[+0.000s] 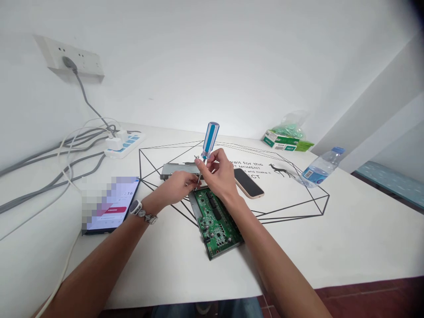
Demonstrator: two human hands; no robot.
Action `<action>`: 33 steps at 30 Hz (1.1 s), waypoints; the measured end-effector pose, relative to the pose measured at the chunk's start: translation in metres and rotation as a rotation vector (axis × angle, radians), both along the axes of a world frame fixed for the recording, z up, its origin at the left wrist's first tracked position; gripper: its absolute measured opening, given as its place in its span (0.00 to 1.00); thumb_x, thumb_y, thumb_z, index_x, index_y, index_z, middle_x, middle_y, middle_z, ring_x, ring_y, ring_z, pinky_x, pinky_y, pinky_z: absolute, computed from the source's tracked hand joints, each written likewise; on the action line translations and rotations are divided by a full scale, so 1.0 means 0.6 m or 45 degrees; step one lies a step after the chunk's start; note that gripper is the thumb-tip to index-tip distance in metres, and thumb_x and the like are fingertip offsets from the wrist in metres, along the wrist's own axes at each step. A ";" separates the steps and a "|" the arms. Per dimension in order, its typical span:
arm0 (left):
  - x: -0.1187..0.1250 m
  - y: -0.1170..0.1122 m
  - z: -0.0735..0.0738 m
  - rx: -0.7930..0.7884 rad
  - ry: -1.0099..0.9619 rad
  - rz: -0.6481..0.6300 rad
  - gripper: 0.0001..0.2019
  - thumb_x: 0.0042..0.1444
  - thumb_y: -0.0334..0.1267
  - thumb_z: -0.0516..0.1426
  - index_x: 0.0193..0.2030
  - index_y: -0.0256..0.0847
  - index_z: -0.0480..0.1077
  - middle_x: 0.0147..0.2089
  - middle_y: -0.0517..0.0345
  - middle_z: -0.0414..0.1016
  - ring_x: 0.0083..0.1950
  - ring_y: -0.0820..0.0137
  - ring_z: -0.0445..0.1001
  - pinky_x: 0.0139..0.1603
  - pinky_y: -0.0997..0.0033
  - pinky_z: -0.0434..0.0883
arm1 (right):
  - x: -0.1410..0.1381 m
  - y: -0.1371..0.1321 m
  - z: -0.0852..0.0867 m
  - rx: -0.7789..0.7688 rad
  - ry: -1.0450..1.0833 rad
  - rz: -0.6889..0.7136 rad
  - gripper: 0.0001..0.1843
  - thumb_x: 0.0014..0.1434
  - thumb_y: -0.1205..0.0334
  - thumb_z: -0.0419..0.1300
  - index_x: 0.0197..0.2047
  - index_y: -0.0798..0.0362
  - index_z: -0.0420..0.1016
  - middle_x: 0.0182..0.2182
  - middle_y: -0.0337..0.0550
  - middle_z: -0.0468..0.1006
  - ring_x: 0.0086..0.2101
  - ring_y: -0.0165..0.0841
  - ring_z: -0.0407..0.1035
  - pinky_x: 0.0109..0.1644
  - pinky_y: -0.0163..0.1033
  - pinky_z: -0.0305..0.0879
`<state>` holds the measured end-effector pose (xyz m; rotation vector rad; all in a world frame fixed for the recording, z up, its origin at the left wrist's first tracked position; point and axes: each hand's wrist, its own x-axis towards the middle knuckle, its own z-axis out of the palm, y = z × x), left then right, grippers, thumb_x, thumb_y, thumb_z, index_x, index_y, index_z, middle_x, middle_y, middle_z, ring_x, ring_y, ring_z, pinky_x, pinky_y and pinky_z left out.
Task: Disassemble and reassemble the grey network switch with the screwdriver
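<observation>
A screwdriver [210,139] with a blue-and-clear striped handle stands nearly upright, its tip down at the far end of a green circuit board [218,227]. My right hand [222,174] has its thumb and fingers closed around the screwdriver's shaft, just below the handle. Beside the tip, my left hand [177,186] is closed in a pinch at the board's far edge; what its fingertips hold is hidden. The board lies on the table, with a metal strip along its left side. Behind my left hand rests a flat grey metal cover [177,168].
A black phone [250,183] lies right of the board, a lit tablet [114,210] to the left. Cables run from a white power strip [124,146] at the back left. A water bottle [319,169] and small boxes [281,140] with a plastic bag occupy the right side.
</observation>
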<state>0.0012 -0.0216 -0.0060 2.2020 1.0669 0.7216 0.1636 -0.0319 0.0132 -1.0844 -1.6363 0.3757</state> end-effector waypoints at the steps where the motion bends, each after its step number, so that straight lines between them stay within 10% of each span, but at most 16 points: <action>1: 0.000 0.000 -0.001 0.020 -0.002 -0.005 0.13 0.60 0.35 0.52 0.38 0.40 0.79 0.37 0.55 0.83 0.38 0.63 0.79 0.42 0.67 0.73 | -0.002 -0.001 0.003 0.042 0.009 -0.042 0.19 0.60 0.46 0.63 0.33 0.47 0.59 0.25 0.30 0.65 0.22 0.27 0.61 0.28 0.35 0.59; 17: 0.004 0.001 -0.001 0.078 0.026 0.006 0.12 0.59 0.36 0.54 0.37 0.41 0.80 0.36 0.55 0.83 0.40 0.61 0.79 0.45 0.65 0.73 | -0.019 -0.006 0.018 0.293 -0.248 -0.459 0.16 0.62 0.49 0.61 0.30 0.49 0.64 0.27 0.34 0.75 0.26 0.28 0.67 0.33 0.38 0.58; 33: 0.006 -0.001 0.003 0.013 -0.075 -0.005 0.09 0.58 0.33 0.54 0.40 0.37 0.76 0.42 0.51 0.83 0.44 0.62 0.80 0.46 0.65 0.75 | -0.005 -0.009 0.019 0.017 -0.125 -0.001 0.13 0.67 0.49 0.53 0.43 0.48 0.71 0.39 0.41 0.80 0.33 0.33 0.72 0.36 0.41 0.66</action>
